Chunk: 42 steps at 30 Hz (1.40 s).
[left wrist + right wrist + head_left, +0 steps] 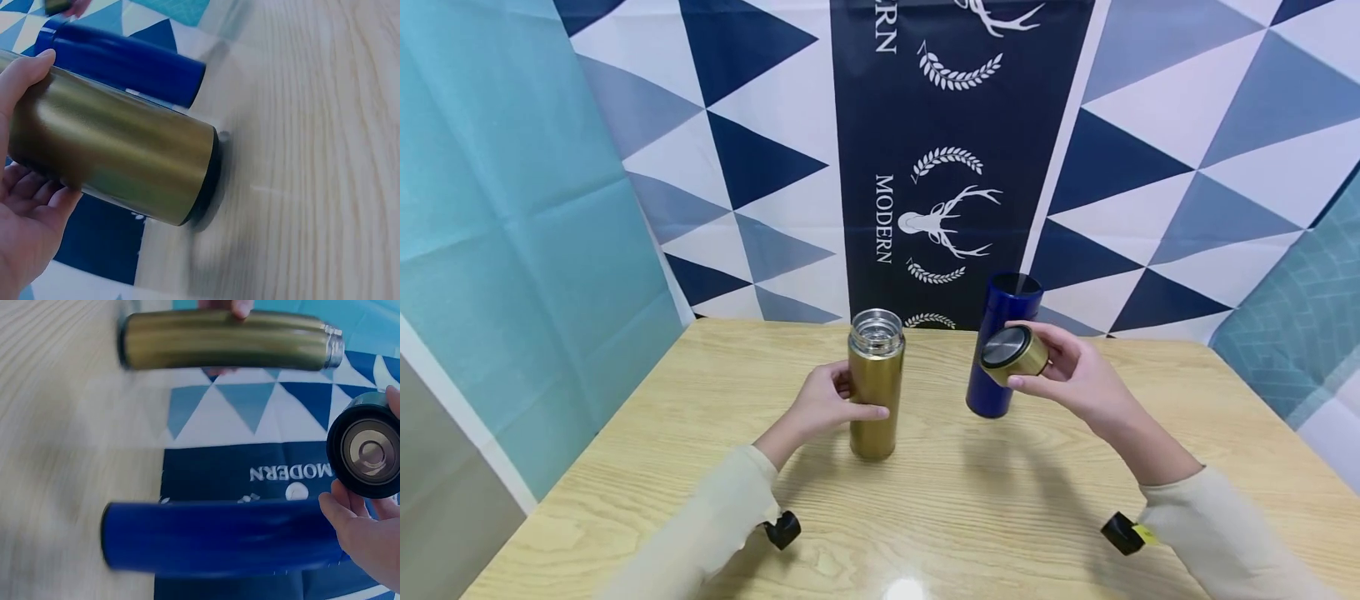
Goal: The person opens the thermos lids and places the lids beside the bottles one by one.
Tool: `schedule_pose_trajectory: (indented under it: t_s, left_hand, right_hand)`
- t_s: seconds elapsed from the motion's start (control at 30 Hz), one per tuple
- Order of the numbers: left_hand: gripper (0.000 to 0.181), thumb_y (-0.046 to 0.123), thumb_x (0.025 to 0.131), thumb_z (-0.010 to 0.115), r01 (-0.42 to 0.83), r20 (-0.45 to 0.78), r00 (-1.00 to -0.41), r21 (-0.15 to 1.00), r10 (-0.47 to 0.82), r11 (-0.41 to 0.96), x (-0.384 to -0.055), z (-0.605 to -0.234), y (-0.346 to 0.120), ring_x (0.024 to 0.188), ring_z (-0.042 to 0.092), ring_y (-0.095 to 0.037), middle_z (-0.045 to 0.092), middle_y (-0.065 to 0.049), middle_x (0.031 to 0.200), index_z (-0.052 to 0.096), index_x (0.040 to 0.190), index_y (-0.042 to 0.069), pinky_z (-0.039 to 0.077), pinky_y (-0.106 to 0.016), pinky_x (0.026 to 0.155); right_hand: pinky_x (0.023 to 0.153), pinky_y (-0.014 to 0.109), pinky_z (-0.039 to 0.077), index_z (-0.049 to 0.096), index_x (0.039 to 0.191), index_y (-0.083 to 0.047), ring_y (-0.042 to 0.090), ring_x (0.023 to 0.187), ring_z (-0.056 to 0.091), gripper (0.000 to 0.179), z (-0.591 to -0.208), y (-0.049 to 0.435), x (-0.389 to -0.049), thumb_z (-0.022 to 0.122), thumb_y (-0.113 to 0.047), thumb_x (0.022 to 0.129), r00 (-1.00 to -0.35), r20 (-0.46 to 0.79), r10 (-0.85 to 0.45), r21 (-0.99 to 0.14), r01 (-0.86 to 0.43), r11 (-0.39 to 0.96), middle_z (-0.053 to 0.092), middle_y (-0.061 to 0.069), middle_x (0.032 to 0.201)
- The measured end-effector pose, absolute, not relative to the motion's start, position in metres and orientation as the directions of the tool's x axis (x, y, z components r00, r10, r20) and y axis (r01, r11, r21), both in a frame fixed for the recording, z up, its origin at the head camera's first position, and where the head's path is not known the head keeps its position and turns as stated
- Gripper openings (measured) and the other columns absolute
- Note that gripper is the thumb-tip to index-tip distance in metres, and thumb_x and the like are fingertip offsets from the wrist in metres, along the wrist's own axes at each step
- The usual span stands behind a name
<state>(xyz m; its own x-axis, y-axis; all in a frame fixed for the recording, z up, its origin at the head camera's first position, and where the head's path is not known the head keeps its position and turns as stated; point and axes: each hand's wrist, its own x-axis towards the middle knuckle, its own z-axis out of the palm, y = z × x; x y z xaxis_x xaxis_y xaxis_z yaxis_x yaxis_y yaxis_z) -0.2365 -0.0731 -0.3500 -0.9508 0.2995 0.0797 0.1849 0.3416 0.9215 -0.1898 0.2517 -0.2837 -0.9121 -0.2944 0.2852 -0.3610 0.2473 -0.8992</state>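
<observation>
My left hand [829,403] grips a gold thermos [876,400] around its body, thumb across the front. The thermos stands upright with its steel mouth uncovered; its dark base shows at the wood in the left wrist view. Up in the air to the right, my right hand [1078,367] holds a gold lid [1017,354] between thumb and fingers, tilted, its dark top toward the head camera. In the right wrist view the lid's round underside [371,452] shows. Behind the lid stands a blue thermos [988,367], partly hidden by lid and hand.
Everything stands on a light wooden table [880,525]. A patterned cloth [775,167] hangs along the table's back edge, with a turquoise cloth [527,208] on the left side. Black wrist cameras [782,530] sit under both sleeves.
</observation>
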Motion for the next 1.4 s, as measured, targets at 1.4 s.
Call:
schedule_pose_trajectory:
  t_s: [1.4]
  left_hand:
    - [0.071,0.029,0.072,0.084,0.067,0.047,-0.997,0.915,0.059,0.398,-0.251,-0.353,-0.146,0.122,0.059,-0.03,0.06,-0.015,0.133,0.053,0.133,0.007,0.048,-0.043,0.106]
  right_hand:
    - [0.065,0.03,0.05,0.064,0.112,0.003,0.03,0.088,0.062,0.064,-0.37,0.306,-0.179,0.089,-0.026,0.061,-0.91,0.302,-0.283,-0.342,-0.381,0.859,0.067,0.018,0.103]
